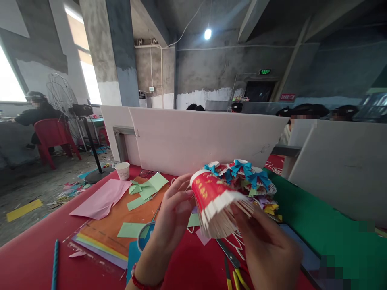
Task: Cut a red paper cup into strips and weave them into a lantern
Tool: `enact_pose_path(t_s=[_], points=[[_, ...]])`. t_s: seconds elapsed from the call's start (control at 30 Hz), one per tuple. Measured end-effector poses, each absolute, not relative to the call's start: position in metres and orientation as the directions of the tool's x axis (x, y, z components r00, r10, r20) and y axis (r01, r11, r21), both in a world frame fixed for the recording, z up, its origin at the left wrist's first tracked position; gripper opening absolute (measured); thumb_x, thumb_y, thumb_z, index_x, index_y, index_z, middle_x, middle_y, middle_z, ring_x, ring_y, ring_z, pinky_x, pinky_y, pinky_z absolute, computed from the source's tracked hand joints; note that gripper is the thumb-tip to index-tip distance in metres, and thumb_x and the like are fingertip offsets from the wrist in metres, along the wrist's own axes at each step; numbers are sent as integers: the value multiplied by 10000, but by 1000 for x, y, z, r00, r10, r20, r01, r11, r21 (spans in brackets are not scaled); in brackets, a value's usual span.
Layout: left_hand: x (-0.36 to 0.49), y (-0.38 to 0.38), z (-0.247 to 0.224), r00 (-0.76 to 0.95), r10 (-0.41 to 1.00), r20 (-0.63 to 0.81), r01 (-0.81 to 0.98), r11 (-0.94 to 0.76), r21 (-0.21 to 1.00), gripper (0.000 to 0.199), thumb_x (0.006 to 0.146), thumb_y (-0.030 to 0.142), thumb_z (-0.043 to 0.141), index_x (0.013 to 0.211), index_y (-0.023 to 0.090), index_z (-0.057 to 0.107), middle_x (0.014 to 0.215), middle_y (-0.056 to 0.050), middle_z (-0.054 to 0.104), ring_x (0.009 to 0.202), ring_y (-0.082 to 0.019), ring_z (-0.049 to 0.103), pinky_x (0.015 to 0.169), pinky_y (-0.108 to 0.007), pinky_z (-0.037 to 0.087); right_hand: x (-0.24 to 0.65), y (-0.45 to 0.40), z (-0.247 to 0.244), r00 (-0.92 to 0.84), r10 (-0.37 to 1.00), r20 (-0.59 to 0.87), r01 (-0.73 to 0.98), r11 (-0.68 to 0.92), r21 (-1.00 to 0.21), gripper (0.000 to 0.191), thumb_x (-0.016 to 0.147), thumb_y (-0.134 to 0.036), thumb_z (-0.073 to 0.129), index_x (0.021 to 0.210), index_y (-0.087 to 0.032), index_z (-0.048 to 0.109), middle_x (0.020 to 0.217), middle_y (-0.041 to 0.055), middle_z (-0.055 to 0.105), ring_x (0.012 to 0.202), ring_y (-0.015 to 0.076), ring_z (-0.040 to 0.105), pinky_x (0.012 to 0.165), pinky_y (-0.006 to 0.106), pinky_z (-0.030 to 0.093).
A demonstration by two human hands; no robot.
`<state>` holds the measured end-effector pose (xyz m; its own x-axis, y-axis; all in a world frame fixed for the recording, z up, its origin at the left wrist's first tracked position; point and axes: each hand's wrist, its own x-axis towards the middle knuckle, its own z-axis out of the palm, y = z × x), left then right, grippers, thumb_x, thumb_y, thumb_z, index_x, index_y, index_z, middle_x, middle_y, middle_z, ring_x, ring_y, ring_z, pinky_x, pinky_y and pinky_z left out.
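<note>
A red paper cup [208, 187] with gold print is tilted in front of me, its mouth end cut into many narrow white strips. My left hand [177, 205] holds it near the closed end, thumb and fingers against its side. At the other end, the fingers of my right hand [266, 237] are closed on the strips; the cup partly hides them. Below it, scissors [232, 255] with yellow handles lie on the red tabletop, beside thin white cords [237, 243]. Behind it stand several similar cut cups with blue paper bows [242, 166].
To the left lie pink paper [101, 197], light green pieces [154, 183], a stack of coloured sheets [101, 245], a roll of tape [145, 235] and a blue pencil [55, 262]. A white paper cup [122, 170] stands near a white partition [193, 137]. Other people sit beyond.
</note>
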<state>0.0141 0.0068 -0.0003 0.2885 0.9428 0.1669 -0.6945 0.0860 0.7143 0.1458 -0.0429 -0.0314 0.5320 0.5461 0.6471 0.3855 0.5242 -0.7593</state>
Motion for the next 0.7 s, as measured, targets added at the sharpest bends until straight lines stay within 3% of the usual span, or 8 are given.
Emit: enact_pose_path(t_s=[0.1, 0.17, 0.3, 0.43, 0.5, 0.57, 0.63, 0.7], points=[[16, 5, -3, 345, 932, 113, -639, 145, 755, 204, 833, 105, 550, 1005, 180, 629, 1084, -79, 657, 1024, -210, 599, 744, -261, 473, 159, -50, -36, 412, 260, 873, 687, 542, -485, 519, 668, 44, 679, 979, -365, 752, 946, -63, 749, 849, 144, 682, 727, 200, 493], [18, 4, -6, 402, 911, 94, -604, 187, 775, 174, 864, 155, 535, 1012, 174, 623, 1048, -99, 672, 983, -225, 623, 717, -282, 481, 172, -55, -39, 69, 126, 990, 894, 433, -117, 724, 693, 115, 598, 1275, -314, 581, 1080, -20, 695, 927, 135, 654, 725, 181, 491], [24, 4, -9, 436, 894, 103, -553, 176, 815, 175, 879, 225, 512, 1025, 182, 599, 1065, -104, 679, 986, -232, 636, 716, -290, 487, 207, -63, -38, -322, 226, 919, 851, 494, 176, 758, 748, -67, 639, 1439, -225, 371, 1153, 62, 614, 1007, 185, 622, 825, 210, 523], [28, 5, -9, 470, 879, 84, -418, 138, 898, 205, 876, 284, 511, 1005, 163, 613, 1015, -98, 688, 898, -206, 642, 727, -294, 478, 212, -64, -37, -237, 200, 951, 821, 565, 86, 673, 728, -76, 695, 1340, -289, 514, 1059, 26, 658, 880, 178, 667, 775, 228, 556], [27, 4, -8, 492, 868, 64, -296, 97, 950, 191, 860, 290, 530, 922, 163, 658, 892, -61, 697, 808, -187, 632, 708, -288, 465, 196, -58, -35, 4, 142, 990, 829, 552, -82, 431, 720, -72, 707, 1089, -290, 663, 954, 11, 656, 781, 177, 663, 716, 278, 553], [23, -2, -7, 550, 833, 64, -161, 31, 986, 154, 829, 233, 559, 782, 169, 691, 759, -21, 683, 741, -173, 611, 685, -273, 444, 176, -50, -31, 349, 5, 937, 790, 537, -297, 357, 689, -28, 707, 966, -251, 667, 891, 16, 629, 780, 194, 632, 674, 320, 518], [18, -11, -4, 645, 761, 65, -37, -54, 998, 178, 799, 165, 573, 678, 168, 704, 690, -10, 673, 699, -172, 602, 674, -275, 433, 162, -41, -26, 508, -10, 861, 716, 561, -415, 297, 692, -52, 714, 927, -220, 646, 830, 17, 606, 718, 173, 607, 577, 289, 486], [15, -22, -1, 705, 708, 43, 66, -127, 990, 168, 805, 206, 589, 759, 172, 747, 747, -34, 694, 685, -185, 617, 677, -299, 452, 158, -33, -22, 633, 47, 773, 613, 578, -538, 218, 703, -126, 712, 891, -196, 626, 818, 22, 595, 698, 173, 603, 571, 297, 491]])
